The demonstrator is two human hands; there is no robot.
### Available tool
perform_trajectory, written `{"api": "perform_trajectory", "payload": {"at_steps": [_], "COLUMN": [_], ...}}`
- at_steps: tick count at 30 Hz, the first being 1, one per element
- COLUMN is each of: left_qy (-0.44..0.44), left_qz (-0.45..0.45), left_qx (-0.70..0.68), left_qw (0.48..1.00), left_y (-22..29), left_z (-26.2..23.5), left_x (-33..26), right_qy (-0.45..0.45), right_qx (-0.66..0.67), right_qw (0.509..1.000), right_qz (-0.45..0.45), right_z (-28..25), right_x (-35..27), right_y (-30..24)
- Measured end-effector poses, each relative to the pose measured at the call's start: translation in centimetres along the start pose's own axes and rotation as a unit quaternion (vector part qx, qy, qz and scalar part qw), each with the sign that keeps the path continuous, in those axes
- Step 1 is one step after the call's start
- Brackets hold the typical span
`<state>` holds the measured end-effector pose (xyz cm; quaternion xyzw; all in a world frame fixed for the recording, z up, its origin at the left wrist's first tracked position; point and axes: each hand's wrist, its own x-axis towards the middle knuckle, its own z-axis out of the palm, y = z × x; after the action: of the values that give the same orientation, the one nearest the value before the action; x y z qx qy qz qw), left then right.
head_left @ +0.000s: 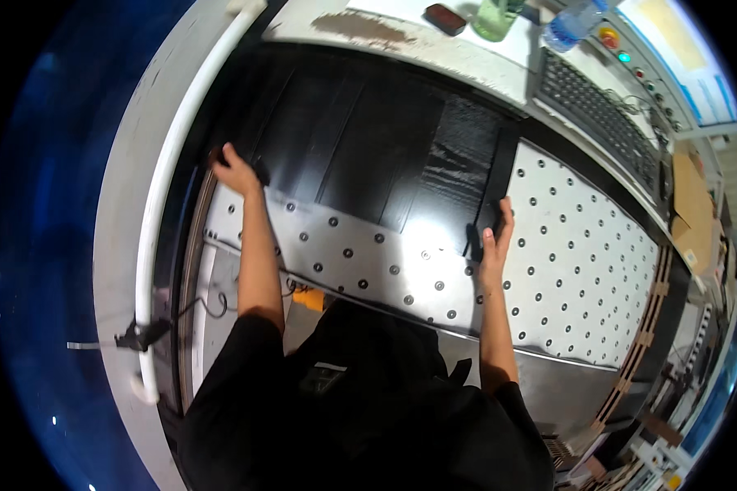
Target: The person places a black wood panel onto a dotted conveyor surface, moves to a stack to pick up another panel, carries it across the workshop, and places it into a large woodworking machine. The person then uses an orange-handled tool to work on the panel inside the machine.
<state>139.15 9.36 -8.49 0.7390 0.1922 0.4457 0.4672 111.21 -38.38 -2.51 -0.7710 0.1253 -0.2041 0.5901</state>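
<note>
A wide, glossy black panel [377,155] with long seams lies before me, light glaring off its near right part. Its near edge crosses a white worktop [348,270] dotted with dark-ringed round studs. My left hand [236,173] is by the panel's near left corner, thumb raised and apart from the fingers; its fingertips are partly lost in shadow. Along the right side of the panel is my right hand [495,250], fingers stretched upward and thumb apart. Neither hand visibly grips anything; whether they touch the panel's edges I cannot tell.
A white rail [180,155] runs down the left. At the far right stand a keyboard [602,119], a green bottle [493,18], a clear bottle [573,26] and a button panel [648,85]. Cardboard [693,213] leans right; an orange piece [309,299] shows below the worktop.
</note>
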Motion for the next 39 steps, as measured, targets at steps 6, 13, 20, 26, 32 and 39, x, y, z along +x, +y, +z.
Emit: {"api": "perform_trajectory", "payload": {"at_steps": [6, 13, 20, 26, 32, 39], "left_qy": [-0.030, -0.025, -0.036, -0.029, -0.005, -0.017], "left_qz": [-0.022, -0.050, -0.068, -0.069, -0.105, -0.065], "left_qx": [-0.009, -0.026, -0.026, -0.043, -0.119, -0.041], "left_qw": [0.999, 0.998, 0.997, 0.996, 0.987, 0.997], "left_y": [2.5, 3.1, 3.9, 3.2, 1.9, 3.9], "left_z": [0.2, -0.5, -0.6, 0.2, -0.8, 0.3], "left_x": [-0.5, -1.2, -0.9, -0.7, 0.4, -1.0], "right_qy": [-0.120, -0.197, -0.159, -0.156, -0.152, -0.156], "right_qx": [-0.234, -0.334, -0.328, -0.319, -0.330, -0.331], "right_qw": [0.963, 0.919, 0.928, 0.932, 0.928, 0.927], "right_qz": [-0.063, -0.066, -0.075, -0.075, -0.084, -0.079], "right_z": [-3.5, -4.6, -4.3, -4.1, -3.8, -4.1], "right_x": [-1.7, -2.4, -2.0, -1.8, -1.8, -2.1], "right_y": [0.3, -0.1, 0.1, 0.2, 0.5, 0.7]}}
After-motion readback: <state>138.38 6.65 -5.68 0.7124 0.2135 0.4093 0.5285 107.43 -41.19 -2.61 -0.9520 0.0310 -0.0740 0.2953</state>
